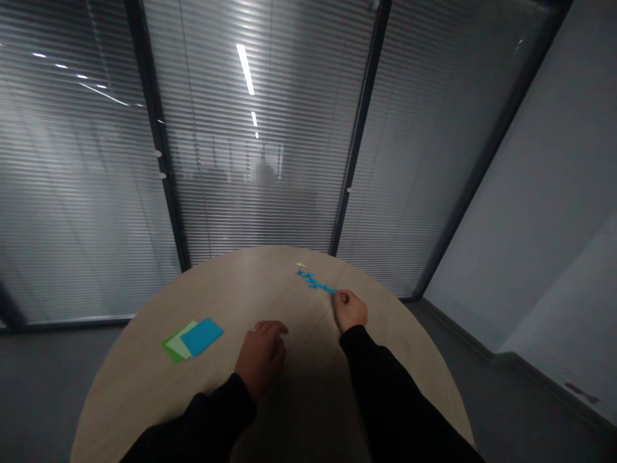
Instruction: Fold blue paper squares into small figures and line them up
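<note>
Just beyond the right hand (351, 312), small pointed blue pieces (313, 284) straggle across the pale, wood-grained surface (260, 283), a yellow piece (300, 265) at the far end — that much looks laid out. That hand's fingertips draw together at the nearest blue one; whether they grip it, I can't tell. Beside the loosely curled, seemingly unladen left hand (263, 354), smooth blue (202, 337) and green sheets (178, 345) overlap — flat, apparently unused.

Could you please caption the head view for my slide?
Right hand at small blue pieces, left hand near coloured sheets.
</note>
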The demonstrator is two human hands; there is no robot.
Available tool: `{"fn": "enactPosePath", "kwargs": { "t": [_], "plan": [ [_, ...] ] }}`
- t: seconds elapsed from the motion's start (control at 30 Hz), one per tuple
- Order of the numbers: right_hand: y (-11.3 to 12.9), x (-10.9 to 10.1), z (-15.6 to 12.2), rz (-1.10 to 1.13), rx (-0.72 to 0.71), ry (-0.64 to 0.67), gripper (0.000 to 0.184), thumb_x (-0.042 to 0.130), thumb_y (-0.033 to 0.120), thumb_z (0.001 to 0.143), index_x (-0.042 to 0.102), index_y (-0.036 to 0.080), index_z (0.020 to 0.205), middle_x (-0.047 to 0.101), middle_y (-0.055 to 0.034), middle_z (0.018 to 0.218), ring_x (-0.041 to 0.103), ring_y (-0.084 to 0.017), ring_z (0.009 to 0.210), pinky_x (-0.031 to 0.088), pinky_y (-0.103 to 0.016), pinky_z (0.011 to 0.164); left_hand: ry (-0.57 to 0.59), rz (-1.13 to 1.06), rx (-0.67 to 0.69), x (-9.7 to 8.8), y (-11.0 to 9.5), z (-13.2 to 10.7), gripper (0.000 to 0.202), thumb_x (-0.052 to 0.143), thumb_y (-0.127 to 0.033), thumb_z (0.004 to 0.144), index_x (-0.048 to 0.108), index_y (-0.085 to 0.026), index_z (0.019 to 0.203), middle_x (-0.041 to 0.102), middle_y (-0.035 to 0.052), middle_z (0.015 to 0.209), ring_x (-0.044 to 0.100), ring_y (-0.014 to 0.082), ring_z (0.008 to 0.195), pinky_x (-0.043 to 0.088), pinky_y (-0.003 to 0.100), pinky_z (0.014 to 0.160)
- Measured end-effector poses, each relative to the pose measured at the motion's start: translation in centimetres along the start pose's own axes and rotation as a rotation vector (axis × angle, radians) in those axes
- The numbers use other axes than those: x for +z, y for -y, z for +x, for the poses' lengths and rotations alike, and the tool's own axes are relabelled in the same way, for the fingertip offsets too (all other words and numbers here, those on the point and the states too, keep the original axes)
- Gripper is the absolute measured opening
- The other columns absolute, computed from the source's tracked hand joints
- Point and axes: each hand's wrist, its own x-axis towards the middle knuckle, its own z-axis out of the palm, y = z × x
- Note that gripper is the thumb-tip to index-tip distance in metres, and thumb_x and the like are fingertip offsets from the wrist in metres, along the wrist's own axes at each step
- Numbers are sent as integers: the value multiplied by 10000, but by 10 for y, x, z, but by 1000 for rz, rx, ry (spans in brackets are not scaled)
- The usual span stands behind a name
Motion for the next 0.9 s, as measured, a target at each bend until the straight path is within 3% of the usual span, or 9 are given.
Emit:
{"fn": "enactPosePath", "kwargs": {
  "t": [0.1, 0.17, 0.23, 0.33, 0.4, 0.53, 0.9],
  "plan": [
    [15, -6, -24, 0, -135, 78, 304, 530, 371, 896, 766, 191, 964, 753, -80, 862, 673, -240, 831, 469, -302, 769, 16, 137, -20, 2, 1, -2, 377, 467, -157, 902, 631, -170, 1242, 607, 151, 1390, 501, 325, 1326, 350, 537, 1110],
    [25, -9, -46, -31, -400, 204, 332, 481, 341, 945, 748, 172, 1045, 745, -112, 1049, 653, -251, 1008, 457, -332, 918, 44, 202, -50, 2, 1, -5, 430, 457, -212, 933, 575, -160, 1343, 521, 159, 1489, 418, 346, 1407, 283, 584, 1149],
    [32, -13, -71, -55, -547, 335, 384, 470, 365, 969, 700, 153, 1191, 703, -135, 1206, 610, -266, 1148, 422, -371, 1022, 79, 255, -59, 1, 1, -7, 479, 431, -266, 962, 515, -153, 1419, 434, 164, 1554, 340, 359, 1457, 236, 615, 1163],
    [34, -19, -101, -147, -669, 534, 607, 511, 541, 944, 535, 177, 1429, 475, -162, 1513, 416, -353, 1392, 297, -517, 1138, 211, 322, -60, 0, 4, -9, 546, 425, -356, 979, 454, -141, 1481, 342, 185, 1594, 270, 370, 1487, 234, 618, 1163],
    [34, -22, -112, -211, -661, 638, 642, 414, 608, 971, 470, 228, 1485, 352, -141, 1592, 306, -381, 1459, 209, -602, 1157, 276, 360, -42, 2, 7, -10, 574, 396, -404, 993, 437, -128, 1495, 340, 197, 1588, 264, 370, 1489, 209, 624, 1172],
    [36, -29, -114, -283, -623, 726, 709, 278, 665, 983, 365, 238, 1543, 229, -118, 1641, 186, -372, 1507, 131, -628, 1172, 291, 442, -43, 6, 11, -11, 592, 348, -433, 1009, 390, -144, 1524, 299, 173, 1608, 252, 349, 1496, 205, 616, 1180],
    [45, -36, -115, -389, -586, 721, 703, 270, 691, 971, 331, 302, 1553, 189, -102, 1652, 157, -421, 1503, 97, -718, 1124, 293, 467, -51, 5, 10, -12, 589, 344, -443, 1007, 370, -183, 1535, 288, 141, 1619, 251, 357, 1496, 177, 677, 1160]
  ]
}}
